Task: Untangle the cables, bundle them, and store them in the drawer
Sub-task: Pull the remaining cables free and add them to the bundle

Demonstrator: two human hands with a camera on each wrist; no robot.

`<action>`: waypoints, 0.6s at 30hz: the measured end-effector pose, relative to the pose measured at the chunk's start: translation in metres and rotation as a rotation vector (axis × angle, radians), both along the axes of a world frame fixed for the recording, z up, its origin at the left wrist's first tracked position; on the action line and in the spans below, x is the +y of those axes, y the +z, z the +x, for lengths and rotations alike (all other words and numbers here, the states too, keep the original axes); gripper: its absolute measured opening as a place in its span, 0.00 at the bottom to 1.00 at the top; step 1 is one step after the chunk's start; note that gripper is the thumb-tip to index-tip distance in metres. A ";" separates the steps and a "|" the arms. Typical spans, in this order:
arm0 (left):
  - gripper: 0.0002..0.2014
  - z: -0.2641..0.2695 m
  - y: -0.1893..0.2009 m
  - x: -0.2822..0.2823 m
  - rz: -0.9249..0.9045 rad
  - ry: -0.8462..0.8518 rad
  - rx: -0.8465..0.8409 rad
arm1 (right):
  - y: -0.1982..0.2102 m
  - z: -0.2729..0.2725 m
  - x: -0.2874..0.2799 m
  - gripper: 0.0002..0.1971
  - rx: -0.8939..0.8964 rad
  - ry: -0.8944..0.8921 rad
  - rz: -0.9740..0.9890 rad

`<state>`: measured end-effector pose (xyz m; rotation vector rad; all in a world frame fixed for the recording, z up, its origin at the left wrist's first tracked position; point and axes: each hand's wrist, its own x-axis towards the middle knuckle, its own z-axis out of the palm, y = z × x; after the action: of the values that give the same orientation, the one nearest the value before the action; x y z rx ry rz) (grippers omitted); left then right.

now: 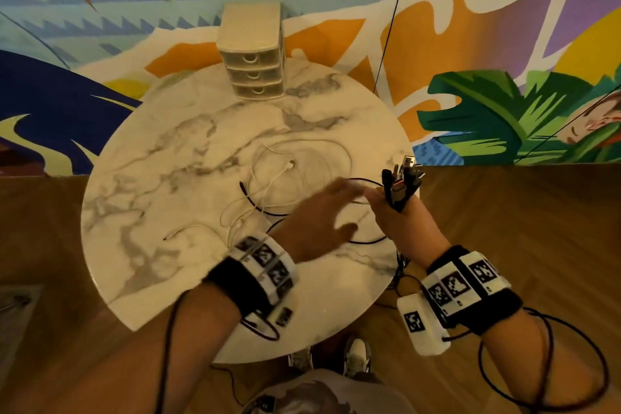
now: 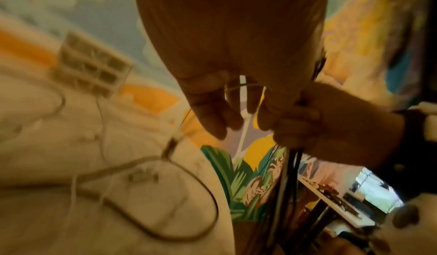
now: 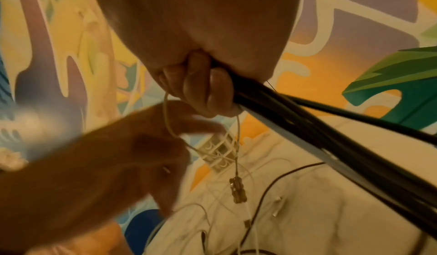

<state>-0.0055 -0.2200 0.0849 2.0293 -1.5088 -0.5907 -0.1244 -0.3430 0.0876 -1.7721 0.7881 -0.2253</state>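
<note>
My right hand [image 1: 395,213] grips a bunch of black cables [image 1: 401,183] over the table's right edge, plug ends sticking up. In the right wrist view that fist [image 3: 201,90] also holds a thin white cable [image 3: 237,147], which loops down with a plug at its end. My left hand [image 1: 346,205] reaches across to the fist, fingers spread and blurred. The white loop [image 2: 243,87] runs between its thumb and fingers [image 2: 212,113], touching them. More white cables [image 1: 285,175] and a black cable [image 1: 255,203] lie tangled on the marble table [image 1: 168,178].
A cream three-drawer unit [image 1: 252,54] stands at the table's far edge, all drawers closed. Held black cables hang down past the table's right edge [image 2: 288,175] toward the wooden floor. A painted wall is behind the table. My shoes [image 1: 356,356] are below the near edge.
</note>
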 end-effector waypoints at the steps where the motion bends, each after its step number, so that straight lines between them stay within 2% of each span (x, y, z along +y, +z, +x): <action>1: 0.19 -0.011 -0.008 -0.006 0.061 0.004 0.102 | 0.001 0.001 0.000 0.18 -0.008 0.023 0.001; 3: 0.07 -0.008 -0.030 -0.008 0.111 0.140 0.327 | 0.005 -0.001 -0.004 0.18 -0.034 0.032 0.009; 4: 0.05 0.003 -0.041 -0.002 0.121 0.259 0.389 | 0.008 -0.003 -0.008 0.18 -0.064 -0.016 0.037; 6: 0.07 0.038 -0.058 0.017 0.149 0.490 0.401 | 0.013 -0.013 -0.020 0.19 -0.160 -0.194 0.109; 9: 0.09 0.091 -0.051 0.041 0.181 0.646 0.229 | 0.021 -0.028 -0.036 0.19 -0.254 -0.363 0.132; 10: 0.09 0.104 -0.036 0.040 0.114 0.685 0.201 | 0.022 -0.031 -0.038 0.19 -0.263 -0.378 0.132; 13: 0.12 0.130 0.020 0.021 -0.252 0.731 0.151 | 0.015 -0.031 -0.038 0.19 -0.211 -0.388 0.104; 15: 0.13 0.134 0.040 0.014 -0.383 0.714 0.083 | 0.008 -0.029 -0.035 0.18 -0.181 -0.409 0.101; 16: 0.13 0.134 0.041 0.016 -0.355 0.698 0.047 | 0.004 -0.029 -0.034 0.19 -0.179 -0.423 0.117; 18: 0.14 0.136 0.022 0.029 -0.067 0.638 -0.064 | -0.001 -0.030 -0.034 0.20 -0.166 -0.446 0.127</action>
<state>0.1302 -0.1908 0.1067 2.3200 -0.8111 -0.2128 -0.1540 -0.3768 0.0862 -1.4218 1.0453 -0.5966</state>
